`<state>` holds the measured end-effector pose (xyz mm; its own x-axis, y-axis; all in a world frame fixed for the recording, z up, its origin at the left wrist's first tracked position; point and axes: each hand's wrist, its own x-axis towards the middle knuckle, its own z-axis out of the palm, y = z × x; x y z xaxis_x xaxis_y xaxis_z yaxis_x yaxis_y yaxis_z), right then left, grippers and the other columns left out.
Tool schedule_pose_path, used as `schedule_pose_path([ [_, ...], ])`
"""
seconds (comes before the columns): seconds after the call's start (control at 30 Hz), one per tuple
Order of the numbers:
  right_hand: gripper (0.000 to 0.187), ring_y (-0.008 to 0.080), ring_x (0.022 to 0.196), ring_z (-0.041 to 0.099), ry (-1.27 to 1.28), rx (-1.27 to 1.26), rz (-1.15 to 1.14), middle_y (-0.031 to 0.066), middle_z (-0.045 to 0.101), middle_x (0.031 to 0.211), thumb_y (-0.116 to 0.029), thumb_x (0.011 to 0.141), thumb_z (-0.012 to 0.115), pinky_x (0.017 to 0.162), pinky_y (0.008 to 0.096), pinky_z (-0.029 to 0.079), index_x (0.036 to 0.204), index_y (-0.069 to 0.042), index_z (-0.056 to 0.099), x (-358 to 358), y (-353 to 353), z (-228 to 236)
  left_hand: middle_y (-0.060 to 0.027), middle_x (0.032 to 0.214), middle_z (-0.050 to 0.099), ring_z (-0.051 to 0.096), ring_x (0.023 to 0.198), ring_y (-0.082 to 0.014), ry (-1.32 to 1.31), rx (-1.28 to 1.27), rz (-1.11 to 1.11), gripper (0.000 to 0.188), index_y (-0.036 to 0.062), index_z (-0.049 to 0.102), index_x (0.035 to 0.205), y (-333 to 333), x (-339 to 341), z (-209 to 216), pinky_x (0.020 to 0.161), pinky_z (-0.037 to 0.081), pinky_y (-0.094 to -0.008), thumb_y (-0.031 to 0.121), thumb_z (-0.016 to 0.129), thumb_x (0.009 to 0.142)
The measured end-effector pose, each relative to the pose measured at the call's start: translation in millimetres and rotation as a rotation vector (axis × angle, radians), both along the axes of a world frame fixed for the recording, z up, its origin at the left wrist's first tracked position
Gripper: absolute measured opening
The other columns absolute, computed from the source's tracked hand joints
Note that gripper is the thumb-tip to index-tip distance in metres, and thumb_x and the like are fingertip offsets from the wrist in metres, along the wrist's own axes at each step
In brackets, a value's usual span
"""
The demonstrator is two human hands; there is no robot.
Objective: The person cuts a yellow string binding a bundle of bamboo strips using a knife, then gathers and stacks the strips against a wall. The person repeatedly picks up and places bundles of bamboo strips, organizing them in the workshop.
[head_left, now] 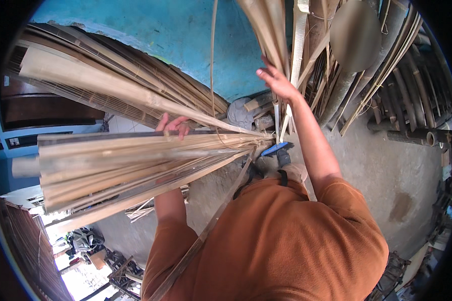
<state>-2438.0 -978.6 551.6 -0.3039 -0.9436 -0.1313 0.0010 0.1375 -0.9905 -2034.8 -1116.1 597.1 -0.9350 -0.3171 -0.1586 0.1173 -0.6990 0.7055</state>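
A broad bundle of long pale bamboo strips [100, 170] leans out to the left, its far ends fanned wide and its narrow end near the floor by my feet. My left hand [174, 125] reaches from underneath, fingers curled over the bundle's upper edge; the palm is hidden behind the strips. My right hand [281, 84] is raised, fingers apart, beside upright bamboo strips [270, 30] at the wall. It seems to hold nothing; whether it touches them I cannot tell.
More bamboo strips [130, 65] lean against the blue wall [186, 30]. A broom with a blue head [274, 148] stands by my feet. One long strip [206, 233] slants past my left side. Thick bamboo poles [412, 90] are stacked at right, above the concrete floor [381, 170].
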Motion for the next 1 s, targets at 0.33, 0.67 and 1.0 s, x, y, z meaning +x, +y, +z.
schedule_pose_path([
  [0.33, 0.072, 0.0268, 0.12, 0.056, -0.056, 0.097, 0.037, 0.0216, 0.056, 0.132, -0.044, 0.095, 0.059, 0.102, 0.0387, 0.041, 0.151, -0.009, 0.031, 17, 8, 15, -0.0074, 0.08, 0.054, 0.048, 0.083, -0.0211, -0.015, 0.086, 0.11, 0.079, -0.0012, 0.043, 0.142, 41, 95, -15, 0.082, 0.041, -0.039, 0.061, 0.017, 0.101],
  [0.67, 0.091, 0.0447, 0.147, 0.0, 0.14, 0.008, 0.874, 0.0318, 0.001, 0.157, -0.065, 0.093, 0.042, 0.119, 0.0522, 0.01, 0.156, -0.012, 0.005, 248, 57, -6, -0.0108, 0.112, 0.059, 0.053, 0.113, -0.0264, -0.011, 0.062, 0.102, 0.085, 0.0005, 0.045, 0.14, 56, 114, -23, 0.105, 0.037, -0.044, 0.068, 0.017, 0.097],
  [1.0, 0.088, 0.044, 0.147, 0.0, 0.281, 0.042, 1.198, 0.0333, 0.0, 0.156, -0.07, 0.095, 0.029, 0.119, 0.0495, 0.006, 0.156, -0.015, -0.002, 320, 71, -26, -0.0171, 0.146, 0.044, 0.038, 0.138, -0.0279, -0.242, 0.317, 0.664, 0.083, 0.0026, 0.051, 0.136, 120, 173, -33, 0.117, 0.024, -0.0496, 0.069, 0.02, 0.096],
])
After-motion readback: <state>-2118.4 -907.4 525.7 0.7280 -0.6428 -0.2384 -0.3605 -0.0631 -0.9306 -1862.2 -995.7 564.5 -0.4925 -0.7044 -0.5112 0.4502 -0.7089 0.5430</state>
